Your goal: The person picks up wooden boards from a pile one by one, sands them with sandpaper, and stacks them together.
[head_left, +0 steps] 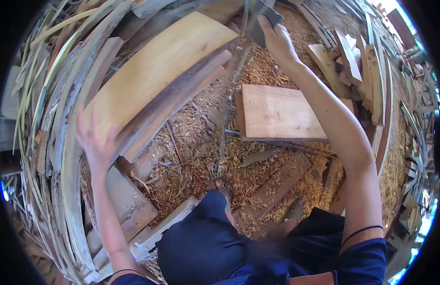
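Left hand [96,137]: fingers spread wide, at the lower-left end of the wide pale board [167,66]; motion blur, can't tell if it's touching. Right hand [278,42]: arm stretched out to the top of the view, closed around a dark flat piece [263,21], cut off by the top edge and too blurred to say what it is. Wide pale board lies slantwise, upper left of centre, with darker planks [182,90] showing along its lower right side. Short thick board [281,111] sits right of centre, partly behind the right forearm. Wood shavings [262,71] cover much of the ground, around the short thick board too. Long wood strips [70,137] heaped along the left; short offcuts [348,59] piled upper right, beyond the right forearm.
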